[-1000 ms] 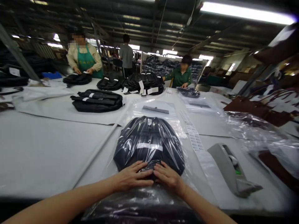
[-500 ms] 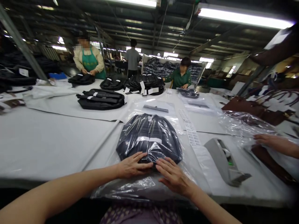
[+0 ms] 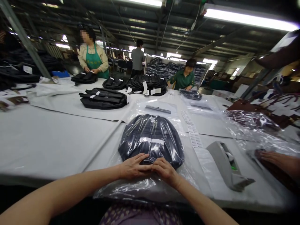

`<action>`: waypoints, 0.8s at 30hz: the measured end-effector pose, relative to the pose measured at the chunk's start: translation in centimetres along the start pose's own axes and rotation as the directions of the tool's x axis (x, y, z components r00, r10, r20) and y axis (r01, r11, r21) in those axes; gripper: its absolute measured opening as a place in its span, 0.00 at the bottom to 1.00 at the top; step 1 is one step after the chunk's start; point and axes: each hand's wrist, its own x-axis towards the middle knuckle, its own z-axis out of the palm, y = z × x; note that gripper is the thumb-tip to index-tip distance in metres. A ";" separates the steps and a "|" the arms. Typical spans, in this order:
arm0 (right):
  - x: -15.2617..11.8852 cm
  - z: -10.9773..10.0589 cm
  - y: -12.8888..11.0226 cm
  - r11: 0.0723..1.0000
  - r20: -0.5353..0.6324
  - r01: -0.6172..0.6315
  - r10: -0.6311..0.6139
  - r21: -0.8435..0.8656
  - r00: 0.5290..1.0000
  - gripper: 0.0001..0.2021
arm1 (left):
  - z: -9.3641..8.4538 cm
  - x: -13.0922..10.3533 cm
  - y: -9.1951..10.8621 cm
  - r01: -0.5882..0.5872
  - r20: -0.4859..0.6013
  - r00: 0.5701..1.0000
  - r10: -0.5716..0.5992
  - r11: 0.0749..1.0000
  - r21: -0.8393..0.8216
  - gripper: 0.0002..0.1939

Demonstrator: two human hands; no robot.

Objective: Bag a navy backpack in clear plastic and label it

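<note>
Left hand [image 3: 134,166], right hand [image 3: 166,171] (close together) on plastic-covered bag [image 3: 152,132]

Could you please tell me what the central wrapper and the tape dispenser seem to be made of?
Wrapper: thin, clear, glossy plastic film, judging by its wrinkles and bright streaks. Tape dispenser: probably moulded plastic, given its smooth grey, low-sheen body, though painted metal is possible.
</note>
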 end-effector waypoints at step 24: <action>-4.1 -4.4 -3.9 0.958 -0.003 -0.287 0.287 -0.027 0.958 0.22 | -0.2 4.3 -1.5 -0.062 0.128 0.988 0.090 0.976 -0.208 0.33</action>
